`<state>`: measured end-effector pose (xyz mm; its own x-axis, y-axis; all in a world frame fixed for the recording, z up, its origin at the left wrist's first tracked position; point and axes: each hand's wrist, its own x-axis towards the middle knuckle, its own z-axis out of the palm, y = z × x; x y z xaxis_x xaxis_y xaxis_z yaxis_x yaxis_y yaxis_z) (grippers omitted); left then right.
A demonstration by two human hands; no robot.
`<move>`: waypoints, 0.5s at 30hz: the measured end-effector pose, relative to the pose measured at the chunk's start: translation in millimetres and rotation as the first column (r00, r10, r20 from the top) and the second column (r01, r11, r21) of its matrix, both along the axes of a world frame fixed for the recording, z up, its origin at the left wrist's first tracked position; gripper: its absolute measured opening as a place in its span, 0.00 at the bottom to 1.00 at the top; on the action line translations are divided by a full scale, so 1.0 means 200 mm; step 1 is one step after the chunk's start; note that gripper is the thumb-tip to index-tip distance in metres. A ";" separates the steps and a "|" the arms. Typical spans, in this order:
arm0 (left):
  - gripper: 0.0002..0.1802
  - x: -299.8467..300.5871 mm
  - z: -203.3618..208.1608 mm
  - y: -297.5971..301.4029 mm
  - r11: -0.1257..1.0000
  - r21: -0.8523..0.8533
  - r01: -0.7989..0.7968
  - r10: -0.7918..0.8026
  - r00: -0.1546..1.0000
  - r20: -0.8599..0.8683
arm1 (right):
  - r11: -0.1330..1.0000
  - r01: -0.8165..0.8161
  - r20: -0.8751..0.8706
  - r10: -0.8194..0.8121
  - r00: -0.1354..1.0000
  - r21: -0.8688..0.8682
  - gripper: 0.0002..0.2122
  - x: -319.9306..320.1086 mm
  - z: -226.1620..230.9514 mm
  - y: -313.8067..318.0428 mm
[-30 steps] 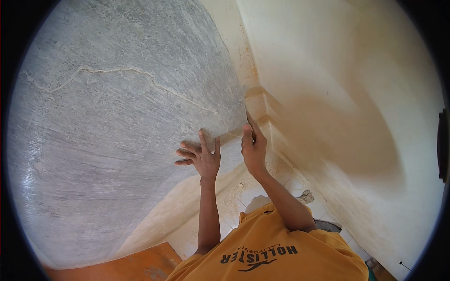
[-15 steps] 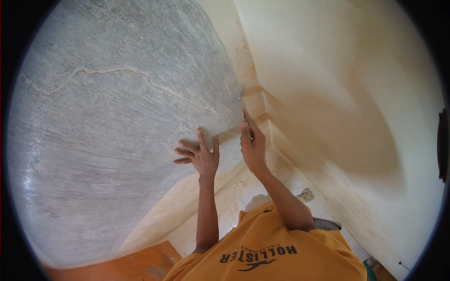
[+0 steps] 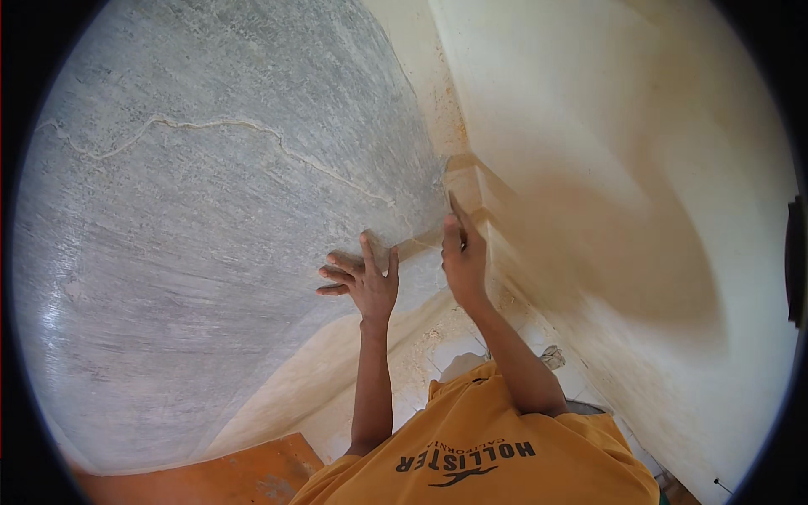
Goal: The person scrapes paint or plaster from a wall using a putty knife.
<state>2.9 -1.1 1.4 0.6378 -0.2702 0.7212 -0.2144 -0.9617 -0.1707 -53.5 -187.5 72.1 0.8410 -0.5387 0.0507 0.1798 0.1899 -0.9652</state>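
My left hand (image 3: 371,286) is open, its fingers spread and pressed against the lower edge of a grey, rough-plastered wall surface (image 3: 210,210). To its right, my right hand (image 3: 464,263) is closed round a thin, narrow scraper-like tool (image 3: 455,204), mostly hidden by the fingers. The tool points up and away from me, close to the right edge of the grey plaster where a beige ledge (image 3: 463,181) meets it. A pale, raised wavy crack line (image 3: 223,124) crosses the grey surface and runs down toward the hands.
A smooth cream wall (image 3: 614,126) rises on the right, with my shadow cast on it. Crumbs of debris lie on the pale tiled floor (image 3: 433,358) below. An orange surface (image 3: 252,475) is at the lower left, and a dark fixture (image 3: 794,261) sits at the right rim.
My right hand has drawn the tool slightly down and back from the upper corner of the plaster edge. My left hand stays on the same spot while the view shifts a little.
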 end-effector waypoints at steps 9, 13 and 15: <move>0.50 0.00 0.00 -0.01 1.000 -0.002 0.008 -0.008 1.000 0.025 | 0.992 0.034 -0.006 -0.035 0.999 -0.125 0.24 -0.01 -0.02 0.01; 0.51 0.00 -0.01 0.03 1.000 0.002 -0.024 0.024 1.000 0.001 | 0.996 -0.086 -0.112 0.083 0.990 -0.023 0.24 -0.02 0.06 -0.01; 0.51 -0.01 -0.01 0.01 1.000 0.008 -0.026 0.026 1.000 -0.002 | 0.991 -0.110 -0.186 0.123 0.975 0.075 0.24 -0.02 0.04 -0.03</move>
<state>0.3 0.7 -1.1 0.6461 -0.2593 0.7179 -0.1898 -0.9656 -0.1779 -57.6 -192.9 81.0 0.8891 -0.4333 -0.1474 -0.0329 0.2608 -0.9648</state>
